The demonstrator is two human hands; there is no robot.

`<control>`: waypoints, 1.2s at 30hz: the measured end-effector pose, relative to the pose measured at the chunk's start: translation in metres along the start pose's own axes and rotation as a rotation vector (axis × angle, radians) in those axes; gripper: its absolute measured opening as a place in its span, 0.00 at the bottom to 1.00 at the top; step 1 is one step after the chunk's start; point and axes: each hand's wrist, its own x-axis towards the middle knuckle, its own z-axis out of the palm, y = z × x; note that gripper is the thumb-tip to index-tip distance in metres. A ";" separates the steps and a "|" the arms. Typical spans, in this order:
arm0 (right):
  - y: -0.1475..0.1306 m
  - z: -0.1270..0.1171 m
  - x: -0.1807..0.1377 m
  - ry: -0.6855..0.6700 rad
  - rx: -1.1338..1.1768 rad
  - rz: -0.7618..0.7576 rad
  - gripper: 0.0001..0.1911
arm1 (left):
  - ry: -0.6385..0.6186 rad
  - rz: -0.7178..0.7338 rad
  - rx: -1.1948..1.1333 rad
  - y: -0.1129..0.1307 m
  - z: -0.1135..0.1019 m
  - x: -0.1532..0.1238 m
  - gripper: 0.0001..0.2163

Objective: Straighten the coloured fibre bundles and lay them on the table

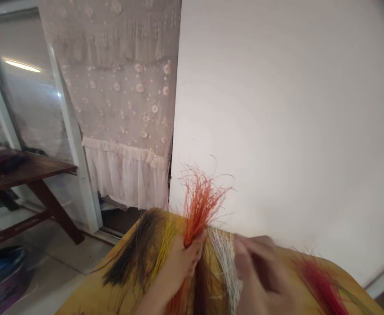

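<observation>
An orange bundle of thin dyed fibre strands point(200, 205) stands upright in my left hand point(187, 258), whose fingers wrap round it. Its loose ends fan out above the fist, and its lower part hangs below. Right of it, my right hand point(260, 271) is blurred, its fingers curled in toward the thumb. Whether a thin strand is between them I cannot make out. A white strand bundle point(226, 258) lies between my hands, with a dark brown one point(201, 288) below the left hand. Yellow strands point(165, 245) and a black bundle point(122, 262) lie to the left.
The bundles rest on a yellowish table point(89, 288) against a white wall panel point(287, 122). A crimson bundle point(323, 284) lies at the right. On the left are a lace curtain point(122, 100), a wooden table point(44, 168) and a tub point(4, 284) on the floor.
</observation>
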 end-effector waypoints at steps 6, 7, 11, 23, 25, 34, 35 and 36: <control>0.002 -0.057 0.054 0.299 0.122 0.245 0.06 | -0.031 -0.059 -0.027 0.029 -0.012 0.003 0.29; 0.005 -0.063 0.059 0.282 0.119 0.257 0.06 | -0.046 -0.061 -0.037 0.033 -0.012 0.002 0.29; 0.014 -0.055 0.059 0.222 0.072 0.321 0.08 | -0.104 -0.088 -0.051 0.042 -0.006 -0.006 0.29; 0.032 0.001 0.004 -0.482 0.090 0.473 0.11 | 0.020 -0.026 -0.016 0.042 0.012 -0.018 0.27; 0.030 0.000 0.005 -0.474 0.072 0.480 0.11 | 0.013 0.007 -0.014 0.044 0.012 -0.019 0.26; 0.026 0.007 0.005 -0.535 0.063 0.465 0.05 | 0.076 0.134 0.062 0.044 0.009 -0.022 0.18; 0.026 0.008 0.004 -0.564 0.069 0.475 0.05 | 0.093 0.134 0.066 0.045 0.007 -0.022 0.16; 0.026 0.008 0.003 -0.583 0.074 0.481 0.04 | 0.106 0.131 0.065 0.045 0.005 -0.021 0.15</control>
